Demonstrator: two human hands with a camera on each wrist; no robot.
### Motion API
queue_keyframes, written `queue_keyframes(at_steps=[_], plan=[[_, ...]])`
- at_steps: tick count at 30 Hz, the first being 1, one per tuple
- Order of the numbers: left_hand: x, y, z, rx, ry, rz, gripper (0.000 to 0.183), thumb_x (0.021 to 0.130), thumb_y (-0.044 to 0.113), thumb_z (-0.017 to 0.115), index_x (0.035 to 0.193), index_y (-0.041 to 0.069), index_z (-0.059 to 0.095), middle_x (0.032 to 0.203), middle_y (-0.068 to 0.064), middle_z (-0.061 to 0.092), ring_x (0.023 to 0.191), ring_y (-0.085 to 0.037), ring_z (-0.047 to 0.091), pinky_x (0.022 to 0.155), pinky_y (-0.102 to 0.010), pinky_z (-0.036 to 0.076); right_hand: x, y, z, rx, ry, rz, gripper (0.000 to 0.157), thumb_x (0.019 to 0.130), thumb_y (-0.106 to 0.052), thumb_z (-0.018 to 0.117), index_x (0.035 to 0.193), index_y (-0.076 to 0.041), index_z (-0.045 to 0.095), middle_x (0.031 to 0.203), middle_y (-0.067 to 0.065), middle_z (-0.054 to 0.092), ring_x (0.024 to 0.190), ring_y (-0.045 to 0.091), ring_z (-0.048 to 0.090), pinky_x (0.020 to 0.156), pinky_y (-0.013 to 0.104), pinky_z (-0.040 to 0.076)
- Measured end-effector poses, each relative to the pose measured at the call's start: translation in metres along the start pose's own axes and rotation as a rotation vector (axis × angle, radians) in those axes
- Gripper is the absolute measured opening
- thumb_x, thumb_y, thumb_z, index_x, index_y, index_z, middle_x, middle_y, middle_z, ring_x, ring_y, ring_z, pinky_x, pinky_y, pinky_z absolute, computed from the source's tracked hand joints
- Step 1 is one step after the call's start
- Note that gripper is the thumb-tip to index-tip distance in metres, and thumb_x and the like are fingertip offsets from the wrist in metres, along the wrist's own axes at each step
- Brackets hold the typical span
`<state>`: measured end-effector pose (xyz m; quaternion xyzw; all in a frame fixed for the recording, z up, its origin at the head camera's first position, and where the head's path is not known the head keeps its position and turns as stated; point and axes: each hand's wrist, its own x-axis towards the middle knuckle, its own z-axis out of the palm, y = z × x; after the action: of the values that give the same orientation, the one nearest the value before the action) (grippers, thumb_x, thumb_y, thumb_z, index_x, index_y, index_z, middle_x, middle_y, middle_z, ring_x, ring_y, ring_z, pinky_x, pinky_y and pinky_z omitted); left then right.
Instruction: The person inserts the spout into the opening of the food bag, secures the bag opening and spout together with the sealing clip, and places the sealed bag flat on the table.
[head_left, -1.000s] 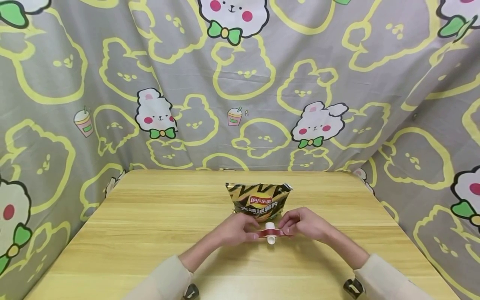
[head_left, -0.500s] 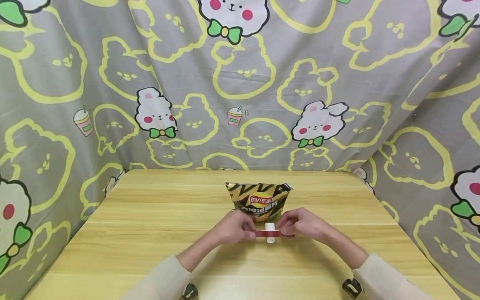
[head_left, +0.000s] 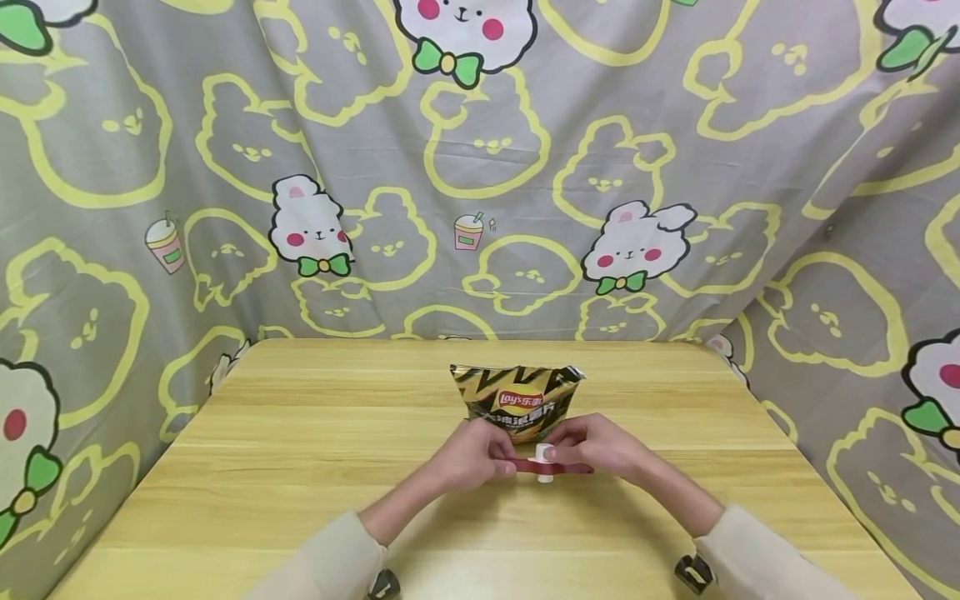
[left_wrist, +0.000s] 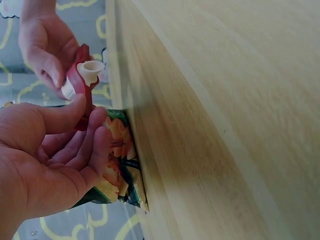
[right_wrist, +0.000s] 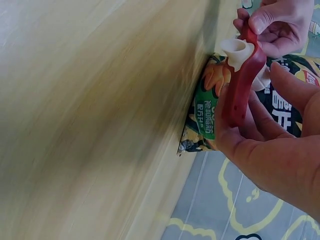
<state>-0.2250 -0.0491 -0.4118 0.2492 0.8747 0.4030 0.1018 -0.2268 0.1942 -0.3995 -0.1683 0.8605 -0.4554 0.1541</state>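
A dark red bag clip (head_left: 528,467) with a white pouring spout (right_wrist: 237,50) through its middle is held level above the table, in front of a chip bag (head_left: 520,398). My left hand (head_left: 471,457) pinches the clip's left end between thumb and fingers. On the other side, my right hand (head_left: 603,446) has fingers curled under the clip's right end, its thumb at the white cap (right_wrist: 262,79) on the back of the spout. The spout's open mouth shows in both wrist views. Whether the right thumb presses or only touches the cap is hard to tell.
The black and gold Lay's bag stands upright on the wooden table (head_left: 337,417), just behind both hands. A grey curtain (head_left: 510,208) with cartoon prints hangs around the table's back and sides.
My right hand has shifted slightly left along the clip, its thumb now at the white part. The clip has tilted, so the spout's mouth no longer faces the head camera. My left hand keeps its pinch.
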Motion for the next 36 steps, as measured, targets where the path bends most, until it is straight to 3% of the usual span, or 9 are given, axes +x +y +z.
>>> queue_keyframes(at_steps=[6,17,26,32,36], plan=[[-0.0006,0.0001,0.0012,-0.003,0.031,0.022,0.006,0.083,0.003,0.080,0.081,0.007,0.076,0.069,0.002,0.071,0.060,-0.006,0.060,0.057,-0.021,0.050,0.0029,-0.0010,0.0044,-0.001,-0.024,0.020,0.034,0.088,-0.029,0.078,0.109,-0.002,0.074,0.085,0.003,0.075,0.071,0.012,0.061,0.061,0.025,0.047],[0.0001,-0.0005,0.0047,-0.018,0.072,0.011,0.010,0.082,0.003,0.081,0.079,0.010,0.075,0.069,0.004,0.071,0.060,-0.006,0.061,0.057,-0.022,0.051,0.0037,0.0003,0.0101,0.020,-0.046,-0.012,0.026,0.080,-0.018,0.085,0.098,-0.003,0.074,0.081,0.001,0.072,0.073,0.013,0.057,0.065,0.024,0.046],[0.0000,0.0001,0.0026,0.000,0.035,-0.008,0.008,0.082,0.004,0.082,0.083,0.010,0.076,0.072,0.003,0.073,0.064,-0.006,0.063,0.061,-0.022,0.053,0.0023,0.0026,0.0088,-0.030,-0.007,-0.017,0.025,0.074,-0.018,0.088,0.092,-0.007,0.075,0.077,-0.002,0.067,0.071,0.014,0.053,0.062,0.023,0.042],[-0.0027,0.0033,0.0011,-0.015,0.007,-0.030,0.008,0.081,0.000,0.081,0.084,0.006,0.076,0.070,0.000,0.071,0.063,-0.019,0.068,0.055,-0.023,0.053,0.0019,0.0031,0.0066,-0.023,-0.003,-0.015,0.025,0.073,-0.015,0.089,0.092,-0.005,0.076,0.077,-0.001,0.067,0.072,0.014,0.054,0.063,0.023,0.043],[-0.0038,0.0070,-0.0001,0.061,0.004,-0.005,0.009,0.080,0.000,0.082,0.085,0.006,0.077,0.070,0.003,0.070,0.061,-0.009,0.063,0.057,-0.021,0.052,0.0018,0.0035,0.0062,-0.005,-0.010,-0.017,0.025,0.073,-0.012,0.088,0.093,-0.004,0.076,0.077,-0.001,0.068,0.072,0.014,0.054,0.062,0.023,0.043]])
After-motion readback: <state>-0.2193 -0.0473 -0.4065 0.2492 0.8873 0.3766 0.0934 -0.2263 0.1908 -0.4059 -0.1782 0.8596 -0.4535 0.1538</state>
